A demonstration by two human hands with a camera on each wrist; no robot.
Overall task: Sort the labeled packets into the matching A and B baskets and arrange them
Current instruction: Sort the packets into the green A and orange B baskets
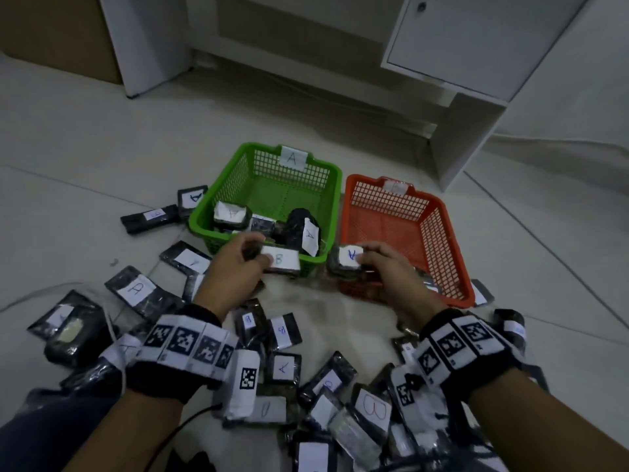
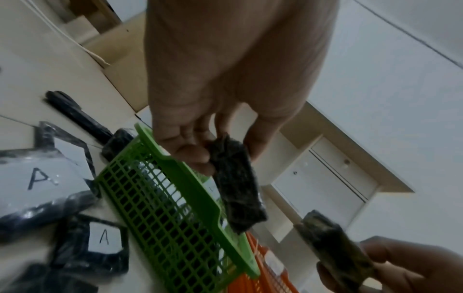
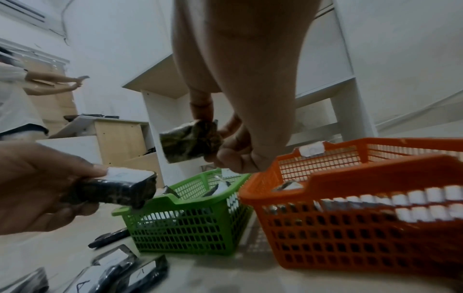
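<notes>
Packets (image 1: 371, 408) in dark, glossy film wrap lie scattered over the floor (image 1: 85, 158) nearest the person, each a small flat block with a white paper label hand-marked A or B. They look light and fairly firm, but the film is probably slick and crinkly, so a pinch across the short sides or the end should hold better than pressing on the flat face; the taped paper label could peel or smudge if rubbed.

Above the pile, the left hand (image 1: 235, 264) pinches the B packet (image 1: 281, 262) by one end, thumb on top and fingers beneath, just in front of the green basket (image 1: 200, 216). The right hand (image 1: 386, 270) has its grip curled round the A packet (image 1: 345, 262), holding it over the gap between the two baskets, at the near corner of the orange basket (image 1: 456, 253). As they stand, each packet is nearer the wrong basket, so I judge the hands must cross or swap.

Both baskets are rigid moulded plastic lattice with solid rims. The green one carries an A tag on its far wall and holds a few tumbled packets at its near end. The orange one's tag is too blurred to read; the right wrist view shows packets standing in rows against its near wall.

Beyond stands white cabinet furniture (image 1: 476, 46).
</notes>
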